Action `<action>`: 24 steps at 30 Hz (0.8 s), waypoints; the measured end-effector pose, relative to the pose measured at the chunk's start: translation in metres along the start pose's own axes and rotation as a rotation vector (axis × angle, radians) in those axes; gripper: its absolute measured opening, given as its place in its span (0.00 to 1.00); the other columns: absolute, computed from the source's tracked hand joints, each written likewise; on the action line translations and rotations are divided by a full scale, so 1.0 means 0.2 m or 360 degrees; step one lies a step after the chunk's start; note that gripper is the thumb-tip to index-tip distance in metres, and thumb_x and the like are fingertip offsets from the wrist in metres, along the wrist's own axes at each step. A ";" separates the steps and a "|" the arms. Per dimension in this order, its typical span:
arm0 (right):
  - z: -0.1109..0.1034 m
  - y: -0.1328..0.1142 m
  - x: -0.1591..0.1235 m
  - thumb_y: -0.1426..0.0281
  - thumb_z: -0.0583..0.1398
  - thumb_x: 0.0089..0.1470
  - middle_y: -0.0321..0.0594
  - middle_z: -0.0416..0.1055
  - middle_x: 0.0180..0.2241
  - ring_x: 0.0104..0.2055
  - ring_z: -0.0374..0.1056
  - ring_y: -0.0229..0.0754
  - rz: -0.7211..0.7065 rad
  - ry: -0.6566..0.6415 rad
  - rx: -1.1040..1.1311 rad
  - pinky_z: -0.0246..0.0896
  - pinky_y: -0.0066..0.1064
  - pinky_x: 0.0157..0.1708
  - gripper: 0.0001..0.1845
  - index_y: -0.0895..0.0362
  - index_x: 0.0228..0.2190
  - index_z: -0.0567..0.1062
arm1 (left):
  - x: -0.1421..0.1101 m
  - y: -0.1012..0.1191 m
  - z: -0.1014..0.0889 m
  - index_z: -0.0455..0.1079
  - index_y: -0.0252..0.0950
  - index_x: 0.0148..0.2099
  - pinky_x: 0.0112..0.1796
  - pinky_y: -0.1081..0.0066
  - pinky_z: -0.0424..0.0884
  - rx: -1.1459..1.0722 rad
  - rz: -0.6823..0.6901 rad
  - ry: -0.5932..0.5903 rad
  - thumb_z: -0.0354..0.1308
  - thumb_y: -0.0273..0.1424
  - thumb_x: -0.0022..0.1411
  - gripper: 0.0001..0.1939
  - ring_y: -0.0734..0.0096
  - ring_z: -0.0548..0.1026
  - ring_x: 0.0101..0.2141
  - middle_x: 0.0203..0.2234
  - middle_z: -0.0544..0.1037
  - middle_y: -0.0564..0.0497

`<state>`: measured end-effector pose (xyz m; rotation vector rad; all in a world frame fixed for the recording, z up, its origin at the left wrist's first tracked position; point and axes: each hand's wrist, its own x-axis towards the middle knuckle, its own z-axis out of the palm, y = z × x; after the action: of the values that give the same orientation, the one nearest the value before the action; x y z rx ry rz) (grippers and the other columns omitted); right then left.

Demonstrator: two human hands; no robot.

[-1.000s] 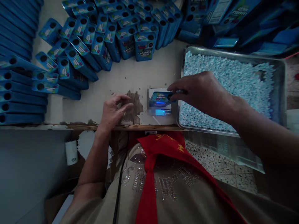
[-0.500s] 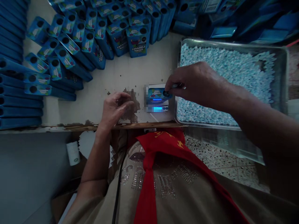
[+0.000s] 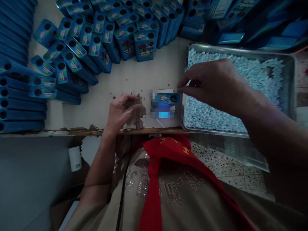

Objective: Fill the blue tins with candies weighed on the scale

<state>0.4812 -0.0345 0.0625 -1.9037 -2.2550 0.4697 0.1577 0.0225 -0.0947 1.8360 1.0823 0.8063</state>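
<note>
A small blue box (image 3: 167, 98) with "CARAMELO MACIZO" on it and a dark round hole in its upper face rests on a small white scale (image 3: 171, 91) with a lit blue display. Just right of the hole, my right hand (image 3: 214, 85) hovers over the near-left edge of a metal tray (image 3: 240, 134). Its thumb and fingers are a little apart, and I see nothing between them. Small pale-blue candies (image 3: 211, 115) fill the tray. My left hand (image 3: 122, 110) is over the table's front edge, left of the scale, loosely curled with thumb and fingers apart and nothing visible in it.
Many matching blue boxes (image 3: 145, 46) stand in rows at the back and left of the worn white table (image 3: 134, 77). More blue packages (image 3: 231, 38) lie behind the tray. The wooden table edge (image 3: 144, 131) runs close to my red apron (image 3: 156, 166).
My right hand has drawn back right from the box's hole. The small pieces earlier seen in its fingers no longer show. My left hand has stayed nearly still.
</note>
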 end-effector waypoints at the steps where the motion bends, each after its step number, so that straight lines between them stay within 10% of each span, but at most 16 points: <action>1: -0.02 0.01 0.00 0.73 0.71 0.68 0.44 0.89 0.41 0.43 0.85 0.57 0.0033 0.0055 -0.0003 0.77 0.49 0.49 0.09 0.46 0.40 0.91 | 0.01 0.01 0.01 0.87 0.40 0.48 0.55 0.61 0.87 -0.0001 0.0020 -0.0006 0.79 0.32 0.70 0.07 0.55 0.87 0.48 0.46 0.88 0.46; 24: 0.11 0.12 0.24 0.61 0.72 0.70 0.44 0.89 0.35 0.40 0.86 0.58 -0.0113 0.0146 0.0123 0.77 0.48 0.45 0.08 0.47 0.41 0.93 | 0.07 0.16 0.14 0.78 0.41 0.72 0.68 0.50 0.82 0.0227 0.0419 -0.0123 0.91 0.41 0.69 0.38 0.42 0.83 0.64 0.64 0.83 0.40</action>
<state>0.4881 0.0137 0.0301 -1.7647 -2.2050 0.4432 0.1988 0.0163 -0.0768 2.1431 0.8793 0.8179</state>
